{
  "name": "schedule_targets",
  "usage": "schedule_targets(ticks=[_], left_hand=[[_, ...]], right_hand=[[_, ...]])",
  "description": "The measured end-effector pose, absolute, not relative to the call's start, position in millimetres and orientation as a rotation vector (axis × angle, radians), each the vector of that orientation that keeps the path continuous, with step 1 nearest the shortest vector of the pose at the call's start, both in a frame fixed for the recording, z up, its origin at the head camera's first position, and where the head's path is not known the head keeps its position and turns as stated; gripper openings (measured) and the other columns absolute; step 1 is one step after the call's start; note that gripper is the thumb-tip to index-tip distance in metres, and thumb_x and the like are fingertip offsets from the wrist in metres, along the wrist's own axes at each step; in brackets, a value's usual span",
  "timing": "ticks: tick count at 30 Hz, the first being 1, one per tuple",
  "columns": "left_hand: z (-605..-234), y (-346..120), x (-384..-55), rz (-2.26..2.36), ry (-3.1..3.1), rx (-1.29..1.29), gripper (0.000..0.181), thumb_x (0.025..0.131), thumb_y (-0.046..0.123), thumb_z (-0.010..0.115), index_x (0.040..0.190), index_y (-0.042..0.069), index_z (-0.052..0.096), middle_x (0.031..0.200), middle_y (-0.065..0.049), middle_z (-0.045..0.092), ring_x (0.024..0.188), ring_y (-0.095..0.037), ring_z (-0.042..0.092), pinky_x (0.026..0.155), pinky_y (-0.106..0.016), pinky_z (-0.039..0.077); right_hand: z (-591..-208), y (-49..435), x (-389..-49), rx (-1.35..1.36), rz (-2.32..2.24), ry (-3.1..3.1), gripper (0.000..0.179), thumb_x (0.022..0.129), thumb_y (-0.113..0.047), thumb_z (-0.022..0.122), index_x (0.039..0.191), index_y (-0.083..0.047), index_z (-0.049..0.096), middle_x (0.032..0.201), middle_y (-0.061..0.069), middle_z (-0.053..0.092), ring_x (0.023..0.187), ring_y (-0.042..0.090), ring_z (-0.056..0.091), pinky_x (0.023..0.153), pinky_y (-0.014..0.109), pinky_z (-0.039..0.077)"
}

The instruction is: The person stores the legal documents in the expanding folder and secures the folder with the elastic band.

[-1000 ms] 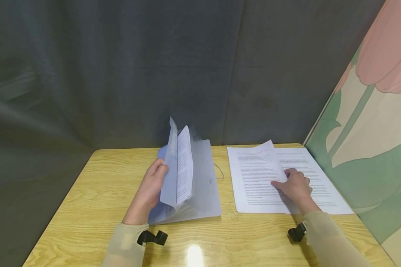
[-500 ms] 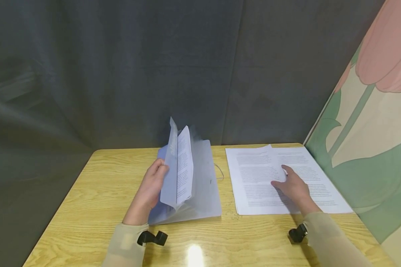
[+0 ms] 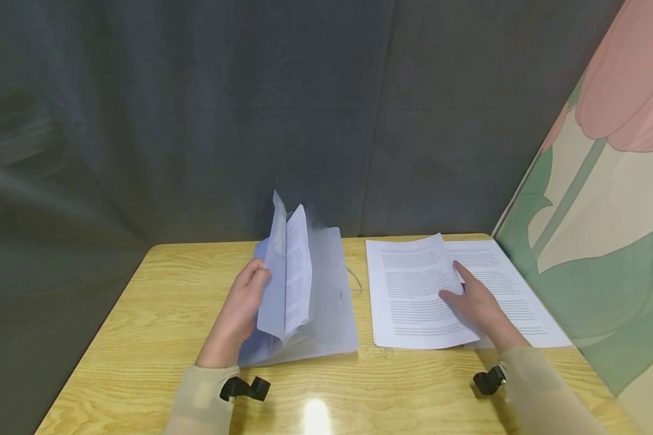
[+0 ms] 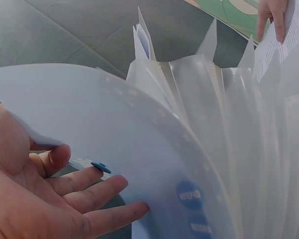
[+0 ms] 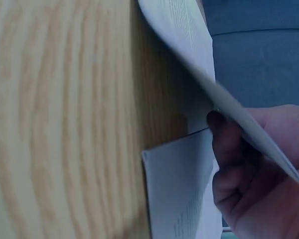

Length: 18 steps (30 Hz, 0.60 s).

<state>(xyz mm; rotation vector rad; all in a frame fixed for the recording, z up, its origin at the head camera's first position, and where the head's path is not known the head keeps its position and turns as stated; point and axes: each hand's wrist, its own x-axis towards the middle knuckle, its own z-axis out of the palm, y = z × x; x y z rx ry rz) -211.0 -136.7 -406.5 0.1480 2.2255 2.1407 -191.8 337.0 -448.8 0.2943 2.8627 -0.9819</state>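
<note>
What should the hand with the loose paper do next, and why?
I'd probably raise the printed paper toward the expanding file. The right grip pinches its lifted edge, thumb above and fingers underneath, while the left grip holds the expanding file open, with its pockets spread.

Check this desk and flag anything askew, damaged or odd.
Faint dark marks sit on the tabletop by the near left corner of the papers that the right hand holds; they look like stray scribbles against the wood grain. Nothing looks spilled or torn.
</note>
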Motion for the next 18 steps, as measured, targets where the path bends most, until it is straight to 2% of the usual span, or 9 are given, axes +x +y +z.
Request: schedule_targets(ticks=[9,15,18], left_hand=[[-406.8,-138.2,-209.3,2.140,2.221,0.129,0.017,0.114,0.016,0.042,0.104,0.004,0.048,0.108,-0.014,0.048,0.100,-0.029,0.052,0.082,-0.038,0.041],[-405.9,-138.0,-210.2,2.145,2.233,0.131,0.016,0.113,0.016,0.042,0.103,0.004,0.049,0.106,-0.013,0.048,0.098,-0.029,0.052,0.082,-0.038,0.042],[-405.0,-138.0,-209.4,2.141,2.243,0.121,0.016,0.112,0.015,0.043,0.102,0.005,0.049,0.105,-0.013,0.048,0.097,-0.028,0.051,0.081,-0.038,0.041]], right_hand=[[-449.6,334.3,-187.1,0.279,-1.119,2.857,0.092,0.112,-0.035,0.063,0.177,-0.010,0.004,0.174,0.038,0.017,0.154,0.063,0.028,0.120,0.074,0.030],[-452.2,332.6,-187.0,0.309,-1.210,2.843,0.091,0.115,-0.039,0.058,0.177,-0.016,-0.004,0.177,0.034,0.010,0.160,0.059,0.018,0.123,0.074,0.022],[-452.8,331.9,-186.4,0.301,-1.243,2.856,0.089,0.116,-0.038,0.056,0.177,-0.014,-0.005,0.178,0.033,0.006,0.160,0.059,0.015,0.124,0.074,0.020]])
